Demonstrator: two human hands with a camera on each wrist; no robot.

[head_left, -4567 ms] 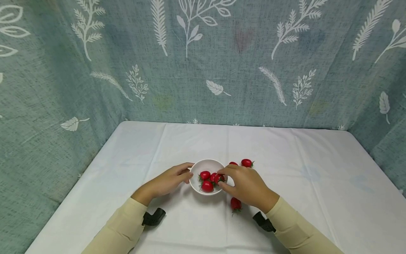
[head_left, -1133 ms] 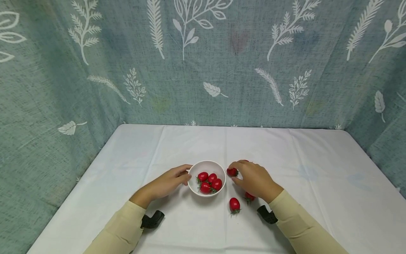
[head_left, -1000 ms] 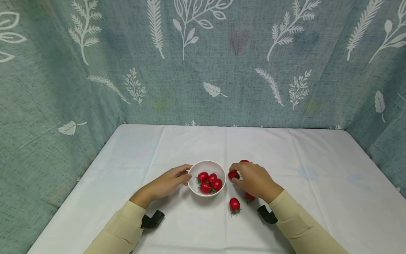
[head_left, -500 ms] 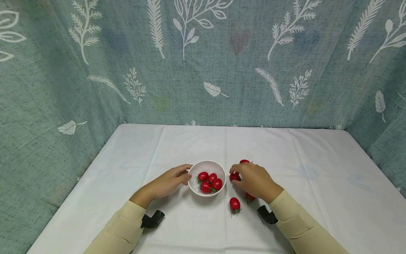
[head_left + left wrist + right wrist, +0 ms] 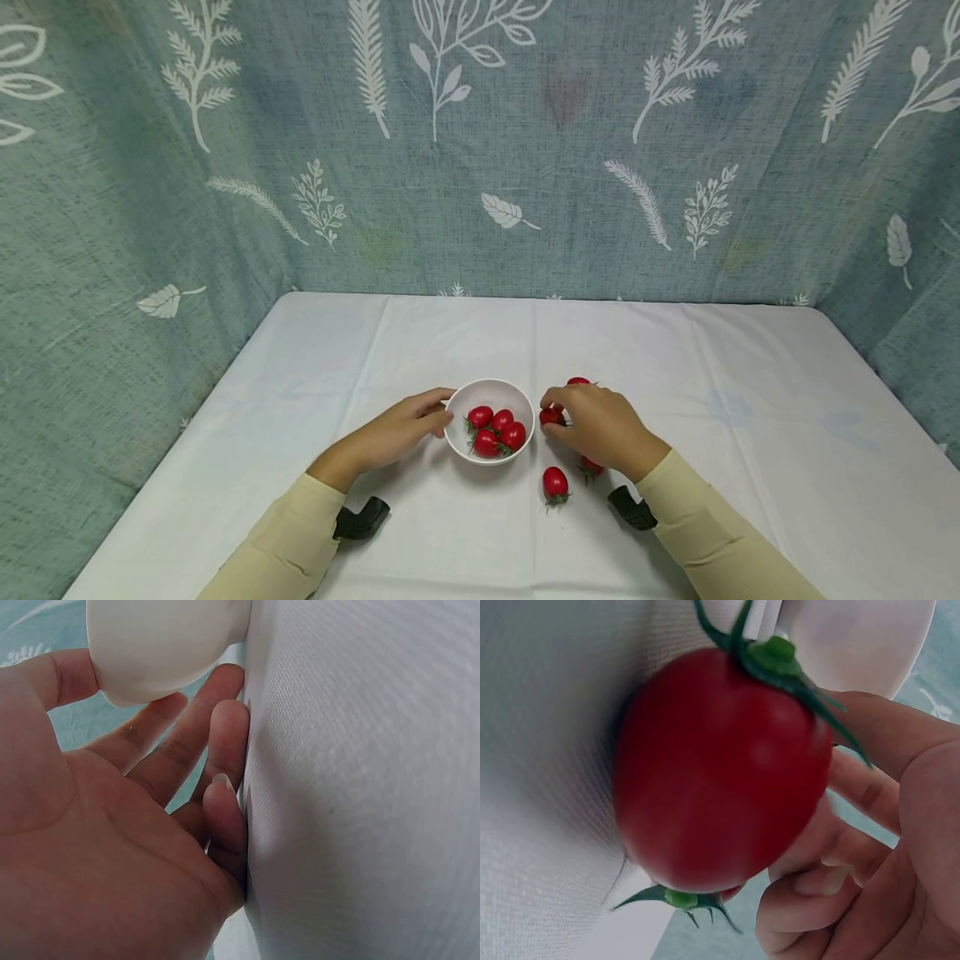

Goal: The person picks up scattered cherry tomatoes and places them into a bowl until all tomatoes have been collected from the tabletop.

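My left hand [image 5: 401, 429] holds the side of a white bowl [image 5: 489, 392], thumb at the rim and fingers along the outer wall. Several red cherry tomatoes [image 5: 486, 443] with green stems lie in the bowl. Just right of it, my right hand [image 5: 600, 423] pinches another cherry tomato [image 5: 552, 416] low over the cloth between thumb and fingertips. In the right wrist view, a large near tomato [image 5: 720, 772] hides that pinched one.
Loose cherry tomatoes lie around my right hand: one in front [image 5: 555, 483], one beside the wrist [image 5: 591, 467], one beyond the knuckles [image 5: 578, 381]. A white cloth [image 5: 420, 533] covers the table. Behind it hangs a green leaf-patterned curtain [image 5: 480, 167].
Since the oldest frame, my right hand has left a tomato in the bowl and moved right to another. Lately this one shifts slightly between its fingertips. My left hand stays at the bowl.
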